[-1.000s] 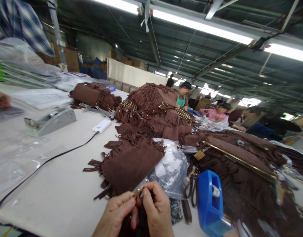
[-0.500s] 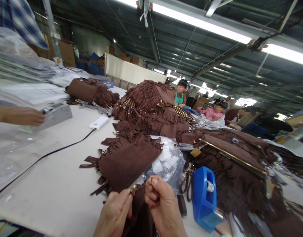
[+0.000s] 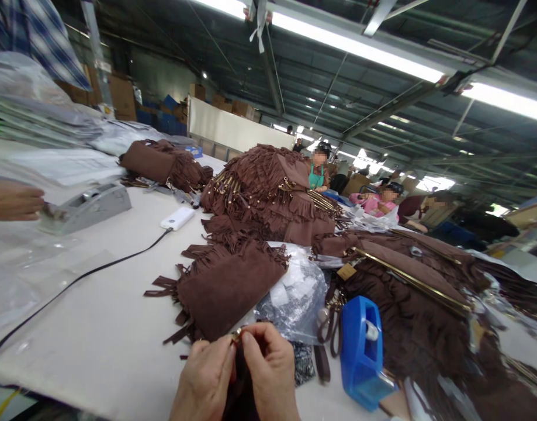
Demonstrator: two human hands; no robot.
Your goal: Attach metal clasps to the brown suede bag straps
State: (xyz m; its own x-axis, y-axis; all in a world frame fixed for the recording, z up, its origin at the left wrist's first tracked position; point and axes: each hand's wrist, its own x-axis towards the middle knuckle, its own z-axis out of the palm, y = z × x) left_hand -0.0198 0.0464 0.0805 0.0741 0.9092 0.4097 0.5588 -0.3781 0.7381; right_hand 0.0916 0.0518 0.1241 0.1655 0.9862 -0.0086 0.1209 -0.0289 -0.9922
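Note:
Low in the view, my left hand (image 3: 205, 374) pinches a small gold metal fitting (image 3: 237, 334) at the top edge of a dark brown bag (image 3: 241, 389). My right hand (image 3: 270, 368) is closed at the same fitting, thumb and fingertips pressed together; the exact hold is partly hidden. Most of the bag hangs below, between my hands and out of sight. Just beyond them, a brown suede fringed bag (image 3: 231, 286) lies flat on the white table (image 3: 132, 327). Beside it is a clear plastic bag (image 3: 297, 292) with white packets inside.
A blue tape dispenser (image 3: 362, 351) stands right of my hands, near wrist straps (image 3: 333, 324). Brown fringed bags are heaped (image 3: 268, 187) behind. At left, a co-worker's hand (image 3: 14, 200) is by a grey tape dispenser (image 3: 90, 207). A white power bank (image 3: 177, 218) has a black cable.
My right hand has moved left and down, from a raised fist beside the bag to the metal fitting by my left fingers. The co-worker's hand has drawn left off the grey dispenser.

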